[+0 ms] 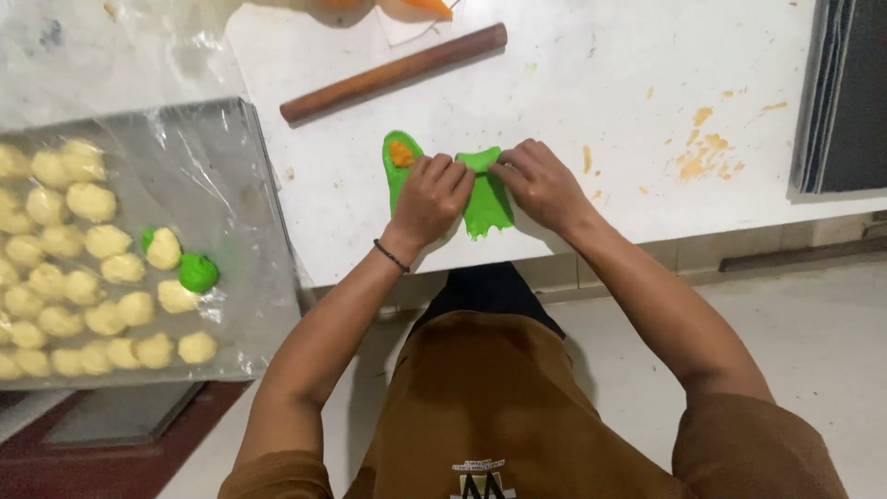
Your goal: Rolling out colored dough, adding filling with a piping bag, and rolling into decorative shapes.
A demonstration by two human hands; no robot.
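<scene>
Both hands at frame centre pinch green dough (487, 208) on counter (601, 102): left hand (434, 196), right hand (539, 183). Dough long axis left-right, orange spot (401, 152) beyond left hand.

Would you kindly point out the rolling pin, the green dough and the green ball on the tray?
rolling pin (393, 72), head view, mid-shaft.
green dough (487, 211), head view, lower flap.
green ball (198, 273), head view, centre.

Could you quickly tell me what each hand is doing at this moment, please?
Left hand: closed, fingers curled onto the green dough sheet.
Right hand: closed, pinching the folded top edge of the same green dough sheet.
</scene>
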